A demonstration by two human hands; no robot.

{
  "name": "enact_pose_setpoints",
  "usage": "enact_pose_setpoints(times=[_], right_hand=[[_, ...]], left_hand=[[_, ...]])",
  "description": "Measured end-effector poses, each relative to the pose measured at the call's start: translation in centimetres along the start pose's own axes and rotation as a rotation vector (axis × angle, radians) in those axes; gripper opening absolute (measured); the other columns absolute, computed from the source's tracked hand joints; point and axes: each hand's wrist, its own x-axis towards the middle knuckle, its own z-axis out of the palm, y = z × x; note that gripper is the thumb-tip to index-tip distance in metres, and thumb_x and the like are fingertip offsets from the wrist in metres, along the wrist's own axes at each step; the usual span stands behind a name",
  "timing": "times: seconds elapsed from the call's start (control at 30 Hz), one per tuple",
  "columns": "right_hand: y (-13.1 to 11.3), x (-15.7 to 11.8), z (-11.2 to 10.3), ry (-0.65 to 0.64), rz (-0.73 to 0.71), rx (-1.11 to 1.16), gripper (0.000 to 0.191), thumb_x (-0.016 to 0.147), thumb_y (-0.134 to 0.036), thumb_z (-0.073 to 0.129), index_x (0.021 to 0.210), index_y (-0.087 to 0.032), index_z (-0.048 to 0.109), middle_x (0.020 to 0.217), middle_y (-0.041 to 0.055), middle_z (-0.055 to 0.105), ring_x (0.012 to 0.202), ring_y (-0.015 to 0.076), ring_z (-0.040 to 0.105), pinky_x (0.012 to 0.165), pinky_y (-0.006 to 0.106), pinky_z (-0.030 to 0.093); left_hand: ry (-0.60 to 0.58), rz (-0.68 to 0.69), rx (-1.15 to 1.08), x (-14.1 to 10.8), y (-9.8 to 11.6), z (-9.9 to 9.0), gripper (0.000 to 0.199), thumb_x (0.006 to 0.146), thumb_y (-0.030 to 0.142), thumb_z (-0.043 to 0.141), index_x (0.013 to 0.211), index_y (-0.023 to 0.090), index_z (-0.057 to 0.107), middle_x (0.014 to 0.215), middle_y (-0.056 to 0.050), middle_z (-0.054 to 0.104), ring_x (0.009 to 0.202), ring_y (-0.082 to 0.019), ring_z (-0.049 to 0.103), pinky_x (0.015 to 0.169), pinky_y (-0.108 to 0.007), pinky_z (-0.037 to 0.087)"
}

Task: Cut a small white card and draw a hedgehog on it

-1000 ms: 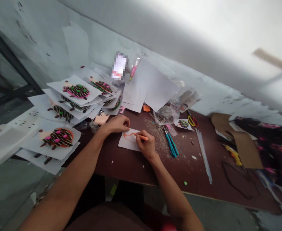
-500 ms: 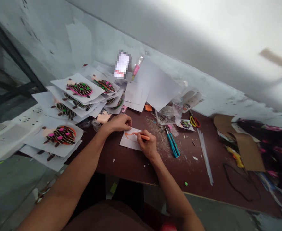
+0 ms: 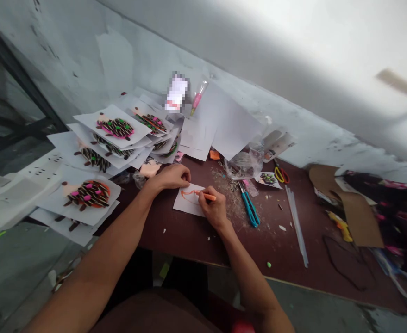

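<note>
On tabletop (image 3: pixel 175 240) | right hand (image 3: pixel 214 209) grips orange marker (image 3: pixel 208 197) | left hand (image 3: pixel 170 178) curled, empty | crumpled bag (image 3: pixel 243 165)

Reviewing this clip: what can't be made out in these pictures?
Head view:
- Tip of the orange stick: hidden by the right hand.
- Part of the orange drawing: covered by that hand.
- Blurred item by the wall: pixelated.
- Flowered cloth: cut off by the right edge.
</note>
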Motion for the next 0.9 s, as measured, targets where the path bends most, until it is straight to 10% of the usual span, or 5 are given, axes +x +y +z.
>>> enact_pose_setpoints(times=[0.9], right_hand=[[-0.37,-0.66,0.09,-0.075,-0.085,-0.015,0.020,0.086,-0.023,0.052,0.067,-0.021,0.055,0.065,0.0004,0.065,0.054,0.0106,0.056,0.054,0.022,0.041]], left_hand=[[0.002,0.009,0.005,-0.18,0.37,-0.22,0.016,0.068,0.025,0.063,0.080,0.020,0.072,0.077,-0.001,0.071,0.068,-0.015,0.060,0.057,-0.023,0.036]])
